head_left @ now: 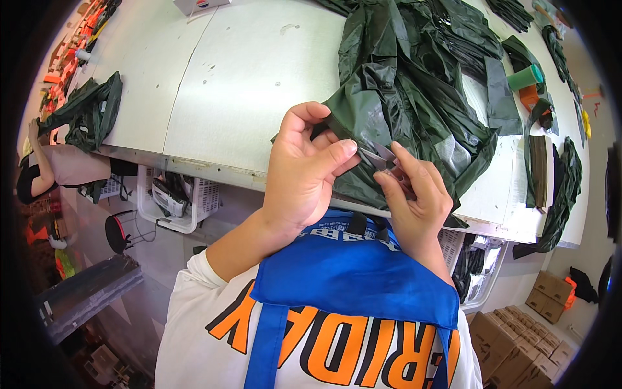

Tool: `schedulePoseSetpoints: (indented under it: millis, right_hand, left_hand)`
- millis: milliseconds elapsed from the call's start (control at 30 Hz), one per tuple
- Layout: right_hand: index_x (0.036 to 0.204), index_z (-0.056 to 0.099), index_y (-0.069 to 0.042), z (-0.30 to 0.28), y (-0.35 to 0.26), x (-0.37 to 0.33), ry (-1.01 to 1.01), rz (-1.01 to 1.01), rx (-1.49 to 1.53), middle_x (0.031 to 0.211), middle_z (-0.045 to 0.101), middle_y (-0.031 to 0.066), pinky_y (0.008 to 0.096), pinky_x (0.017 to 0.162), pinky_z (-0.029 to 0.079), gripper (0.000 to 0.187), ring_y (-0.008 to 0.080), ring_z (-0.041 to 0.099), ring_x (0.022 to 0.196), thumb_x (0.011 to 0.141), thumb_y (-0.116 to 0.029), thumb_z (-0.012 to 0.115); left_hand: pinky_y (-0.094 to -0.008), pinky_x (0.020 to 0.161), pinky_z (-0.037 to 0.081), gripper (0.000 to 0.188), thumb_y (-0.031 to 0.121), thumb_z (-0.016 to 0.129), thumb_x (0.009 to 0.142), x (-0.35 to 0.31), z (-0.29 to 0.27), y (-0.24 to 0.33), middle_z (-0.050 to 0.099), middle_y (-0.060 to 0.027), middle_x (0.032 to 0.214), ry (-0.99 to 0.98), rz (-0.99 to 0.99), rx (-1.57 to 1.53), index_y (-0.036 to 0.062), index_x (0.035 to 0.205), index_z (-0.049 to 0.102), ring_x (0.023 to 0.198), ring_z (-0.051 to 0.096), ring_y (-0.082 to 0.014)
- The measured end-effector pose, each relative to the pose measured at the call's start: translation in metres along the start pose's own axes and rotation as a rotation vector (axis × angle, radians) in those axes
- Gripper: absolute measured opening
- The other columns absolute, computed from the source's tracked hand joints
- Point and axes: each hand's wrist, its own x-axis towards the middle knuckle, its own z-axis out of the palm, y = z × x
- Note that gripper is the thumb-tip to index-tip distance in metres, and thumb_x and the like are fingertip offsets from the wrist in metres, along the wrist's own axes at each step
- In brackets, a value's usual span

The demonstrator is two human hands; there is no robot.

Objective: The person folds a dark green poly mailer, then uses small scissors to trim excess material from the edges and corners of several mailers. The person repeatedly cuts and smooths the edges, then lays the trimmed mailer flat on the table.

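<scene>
A dark green, shiny coated garment [372,84] lies crumpled over the table's front edge in front of me. My left hand [303,167] is closed on a folded edge of it, thumb and fingers pinching the cloth. In my right hand [420,194] is a pair of thread snips [377,157], held between thumb and fingers. The pointed metal blades stand apart and reach toward my left fingertips, close to the fabric. Whether a thread lies between the blades is too small to tell.
The white table [227,84] spans the front. Green tape [525,77] and more dark garments lie at right. Below the edge hang white baskets [170,223]. At far left a person [71,165] handles dark cloth. Cardboard boxes [505,350] stand lower right.
</scene>
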Motion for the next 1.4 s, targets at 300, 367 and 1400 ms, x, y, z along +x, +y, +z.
schedulePoseSetpoints:
  millis: [300, 367, 1400]
  right_hand:
    - [0.106, 0.067, -0.001, 0.000, 0.011, 0.002, -0.007, -0.033, 0.074, 0.074, 0.061, 0.0069, 0.0220, 0.057, 0.046, 0.036, 0.0118, 0.056, 0.062, 0.071, 0.003, 0.075]
    - [0.107, 0.064, 0.000, 0.000, 0.021, -0.001, -0.003, 0.174, 0.410, 0.073, 0.055, 0.0025, 0.0205, 0.056, 0.041, 0.031, 0.0095, 0.051, 0.061, 0.077, -0.001, 0.071]
    - [0.069, 0.043, -0.004, 0.014, 0.033, 0.044, -0.236, 0.268, 0.239, 0.064, 0.037, 0.0004, 0.0236, 0.050, 0.029, 0.029, 0.0086, 0.030, 0.056, 0.068, 0.005, 0.071]
  left_hand:
    - [-0.0315, 0.084, 0.054, 0.042, -0.011, 0.056, 0.084, 0.004, -0.001, -0.001, 0.053, -0.0081, 0.112, -0.012, 0.012, 0.003, 0.0094, 0.116, 0.039, 0.100, 0.058, -0.0147]
    - [-0.0332, 0.084, 0.053, 0.043, -0.012, 0.054, 0.083, 0.006, -0.001, -0.001, 0.053, -0.0087, 0.113, -0.014, 0.020, -0.004, 0.0094, 0.117, 0.039, 0.100, 0.058, -0.0162]
    - [-0.0383, 0.067, 0.048, 0.024, -0.001, 0.059, 0.073, 0.038, -0.041, 0.032, 0.058, -0.0167, 0.087, -0.134, 0.437, 1.377, 0.0029, 0.096, 0.064, 0.077, 0.059, -0.0345]
